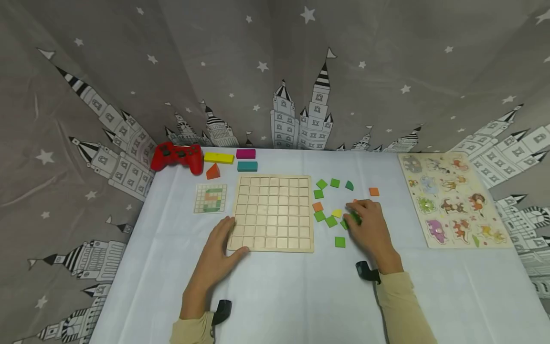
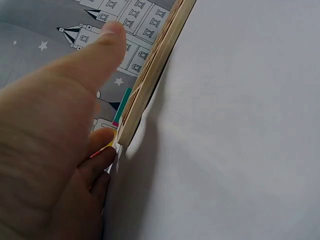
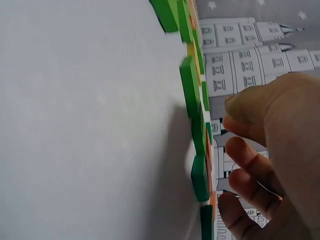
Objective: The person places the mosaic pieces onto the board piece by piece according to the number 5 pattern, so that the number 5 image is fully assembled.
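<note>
Green tile, under the fingers of our right hand, among loose tiles right of the grid board.

We log the board as bare, all cells unfilled; our left hand lies flat with fingers straight on its near-left corner, steadying it. Right hand: fingers curled down over the green tile in the scatter; whether it is pinched or merely touched, we cannot tell. Pattern card sits left of the board. Step judged: picking the first piece. Next move calls for a firm pinch, a lift clear of neighbouring tiles, then matching a cell to the card.
</note>
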Demonstrator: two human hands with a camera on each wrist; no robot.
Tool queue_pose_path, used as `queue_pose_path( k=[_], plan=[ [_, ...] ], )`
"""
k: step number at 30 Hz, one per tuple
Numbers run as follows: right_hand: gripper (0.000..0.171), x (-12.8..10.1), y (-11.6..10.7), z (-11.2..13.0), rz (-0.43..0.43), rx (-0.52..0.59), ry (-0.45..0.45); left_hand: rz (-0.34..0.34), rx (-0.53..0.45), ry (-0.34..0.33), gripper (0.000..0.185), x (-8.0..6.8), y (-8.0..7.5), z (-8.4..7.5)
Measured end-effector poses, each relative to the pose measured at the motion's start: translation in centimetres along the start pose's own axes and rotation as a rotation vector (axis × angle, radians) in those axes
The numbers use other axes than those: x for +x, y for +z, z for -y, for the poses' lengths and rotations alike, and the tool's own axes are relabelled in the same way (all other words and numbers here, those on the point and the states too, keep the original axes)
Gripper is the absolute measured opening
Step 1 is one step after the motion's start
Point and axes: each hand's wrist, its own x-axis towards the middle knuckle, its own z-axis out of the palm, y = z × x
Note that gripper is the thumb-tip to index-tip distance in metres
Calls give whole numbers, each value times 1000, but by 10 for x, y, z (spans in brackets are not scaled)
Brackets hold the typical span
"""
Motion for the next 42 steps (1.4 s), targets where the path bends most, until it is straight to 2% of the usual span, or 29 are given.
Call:
queue_pose_path(
  k=[4,8,14,19,23,33,37,42],
  plan=[
    [28,0,-5,-6,-47,31,31,-33,14,42,89,-1,3,3],
    [28,13,-12,-8,-52,54,27,-55,44,71,87,-2,3,4],
    [43,55,-12,-12,33,-16,89,-68,64,71,86,-2,5,3],
    [43,75,-7,-12,83,-57,166,-64,71,63,83,-2,8,1],
    [38,79,-4,-10,91,-61,200,-74,80,67,79,-2,9,0],
    [42,77,-6,-2,70,-74,245,-85,85,57,75,-4,5,-1],
    [40,76,-4,-1,69,-67,219,-81,90,60,74,-3,5,0],
    [37,76,-1,12,78,-37,113,-105,102,84,72,-3,6,2]
  ],
)
